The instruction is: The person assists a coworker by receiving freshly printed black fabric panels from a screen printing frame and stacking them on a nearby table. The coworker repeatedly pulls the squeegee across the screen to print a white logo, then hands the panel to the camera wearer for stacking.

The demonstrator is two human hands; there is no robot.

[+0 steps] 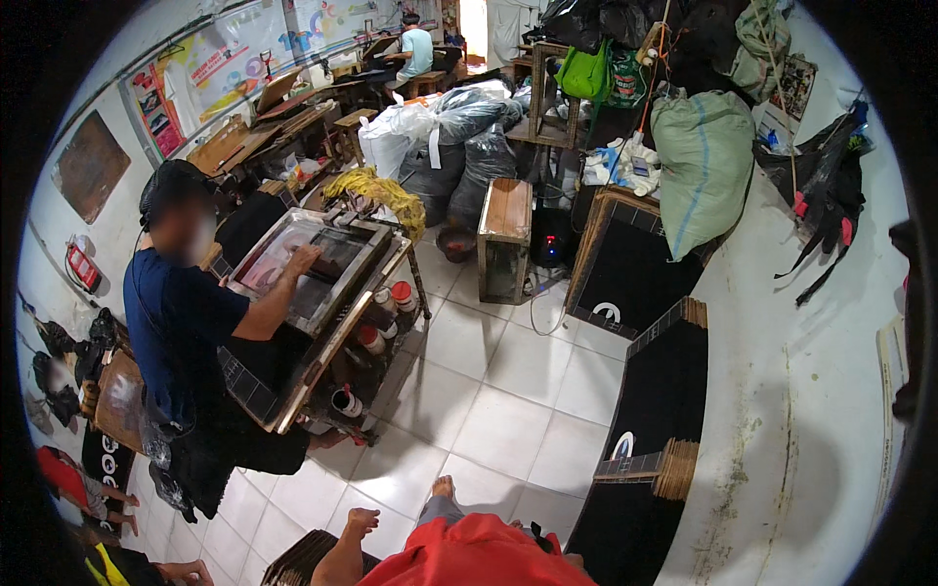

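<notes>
My left hand [362,521] hangs low in front of my red shirt, fingers loosely bent and apart, with nothing seen in it. It is nearest to a stack of thin dark boards [301,559] at the lower edge. Of my right hand, little shows past my shirt; a dark band lies by that side, and its fingers are hidden. My bare foot [445,486] stands on the white tiles. At left, a person in a dark blue shirt [186,313] leans over a framed printing screen [322,308] on a table, one hand [305,258] laid on it.
Tall stacks of black-covered boards [660,381] line the right wall. Ahead stand a wooden box [505,234], full black bags [430,181] and a pale green sack [703,146]. Jars [403,296] sit under the table. Another person [417,51] sits far back; more people are at lower left.
</notes>
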